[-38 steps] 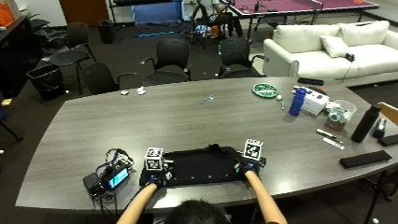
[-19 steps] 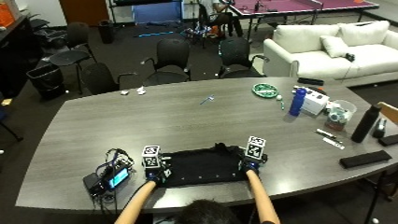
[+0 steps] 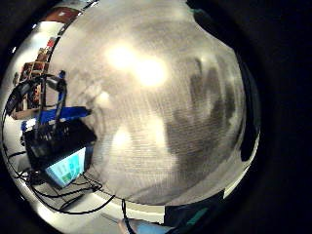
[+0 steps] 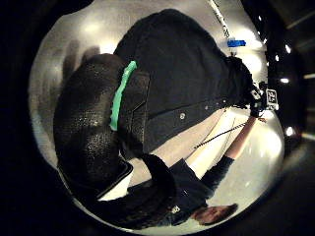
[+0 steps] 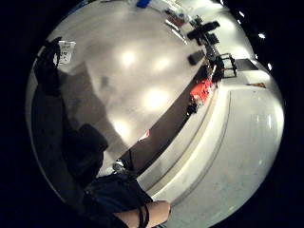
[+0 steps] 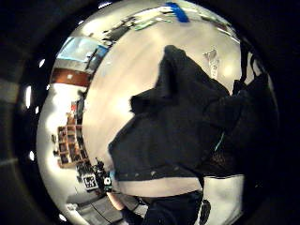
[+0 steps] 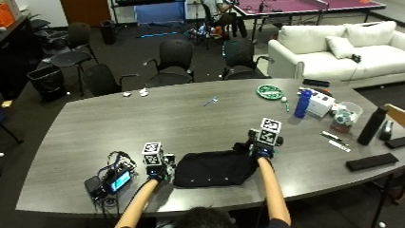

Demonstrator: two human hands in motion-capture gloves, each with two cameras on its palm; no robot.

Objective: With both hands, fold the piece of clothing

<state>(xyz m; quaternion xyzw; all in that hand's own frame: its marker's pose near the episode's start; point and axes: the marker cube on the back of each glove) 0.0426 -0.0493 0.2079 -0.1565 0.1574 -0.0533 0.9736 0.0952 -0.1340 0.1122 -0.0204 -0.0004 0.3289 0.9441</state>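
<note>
Garment: a black piece of clothing (image 7: 212, 168) is spread in a rumpled heap on the grey counter (image 7: 190, 118), near the edge closest to the person, between the two forearms. A row of small pale snaps or buttons is seen along its near hem (image 4: 182, 116).
Left hand: the left hand (image 7: 156, 172) is placed at the garment's left end, just beside the cloth. In the left thumb side palm view a gloved digit (image 4: 93, 137) lies against the dark fabric; whether cloth is pinched cannot be told. The state of the fingers cannot be told.
Right hand: the right hand (image 7: 262, 151) is held at the garment's far right corner, where the cloth is bunched up. In the right thumb side palm view the fabric (image 6: 173, 126) is seen lifted in a peak close to the palm. Whether the fingers are closed on it cannot be told.
Device: a small black device with a lit screen (image 7: 110, 180), with cables attached, is set on the counter to the left of the left hand, apart from the garment. It is also seen in the left little finger side palm view (image 3: 61, 153).
Far side of counter: a blue bottle (image 7: 303, 103), a green round item (image 7: 271, 91), a white box (image 7: 321, 103) and a black bottle (image 7: 371, 125) are stood or laid well away from the garment.
</note>
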